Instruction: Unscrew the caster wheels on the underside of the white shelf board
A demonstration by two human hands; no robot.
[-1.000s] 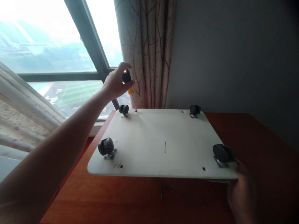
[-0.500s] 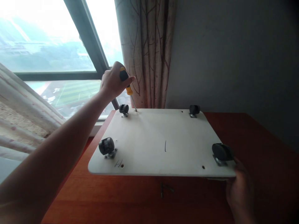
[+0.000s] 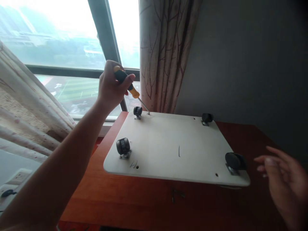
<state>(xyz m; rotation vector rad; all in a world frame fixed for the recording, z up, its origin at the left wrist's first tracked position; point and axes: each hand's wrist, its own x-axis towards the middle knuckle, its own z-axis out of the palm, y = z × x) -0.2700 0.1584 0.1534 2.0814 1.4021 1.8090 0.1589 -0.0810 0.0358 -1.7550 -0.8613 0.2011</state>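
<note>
My left hand (image 3: pixel 112 83) is closed round the black and yellow handle of a screwdriver (image 3: pixel 127 82). Its shaft slants down to a screw (image 3: pixel 148 113) at the far edge of a white board (image 3: pixel 166 144), close to the far left caster (image 3: pixel 137 111). Three more black casters stand at the other corners: near left (image 3: pixel 123 146), far right (image 3: pixel 207 118) and near right (image 3: pixel 235 162). Off the board's right side, my right hand (image 3: pixel 286 179) is in the air with fingers apart and nothing in it. Pencil-like marks and small holes show on the board.
The board lies on a reddish-brown wooden table (image 3: pixel 101 192). Loose screws (image 3: pixel 173 195) rest on it before the board's near edge. Behind stand a window (image 3: pixel 72 70), a patterned curtain (image 3: pixel 163 57) and a grey wall (image 3: pixel 240 64). A power socket (image 3: pixel 19 177) is at lower left.
My right hand has let go of the board's near right corner and moved off to the right. The screwdriver leans more to the left, its tip still at the screw. The view has shifted left.
</note>
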